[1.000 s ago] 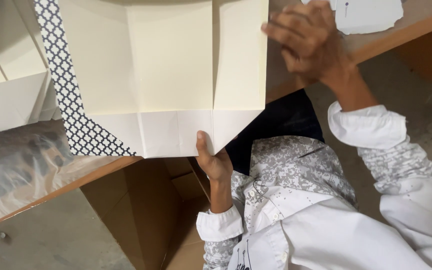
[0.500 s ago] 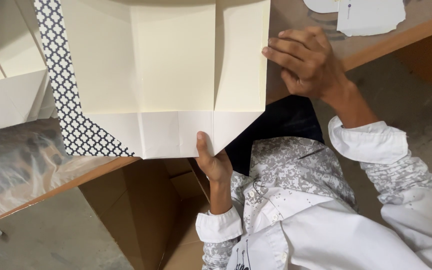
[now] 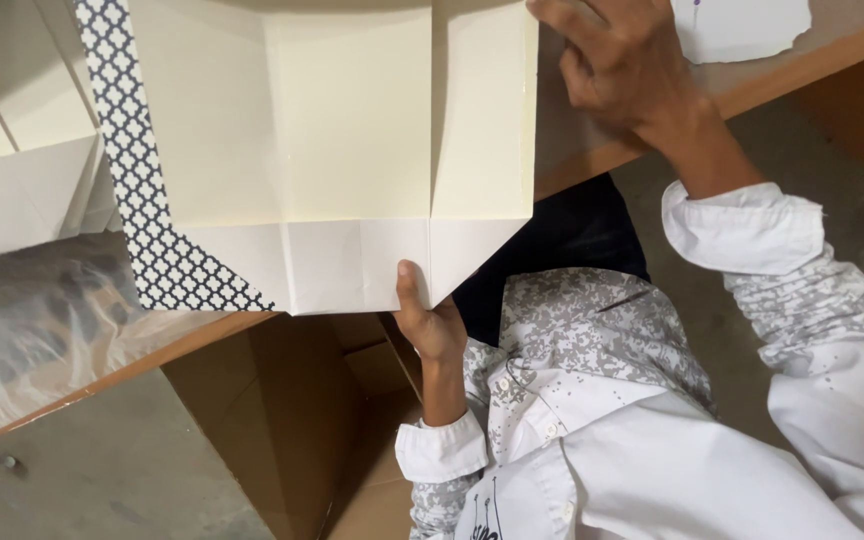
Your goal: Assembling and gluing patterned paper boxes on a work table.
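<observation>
Your left hand (image 3: 432, 325) is pinching the near edge of the cream folded sheet (image 3: 352, 150), thumb on top, wrist bent up; your right hand (image 3: 622, 60), fingers loosely curled, is resting at its right edge on the counter (image 3: 592, 150), its creases running away from you

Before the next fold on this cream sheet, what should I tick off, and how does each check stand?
1. Left hand pinches the near edge of the cream folded sheet: ok.
2. Right hand at the sheet's right edge, contact with it: cannot tell.
3. Sheet lies flat on the wooden table, creases visible: ok.
4. Near edge overhangs the table: not ok for firm pressing.
5. Patterned strip lies uncovered at the left: ok.
6. Plastic wrap lies apart from the sheet's edge: ok.
</observation>
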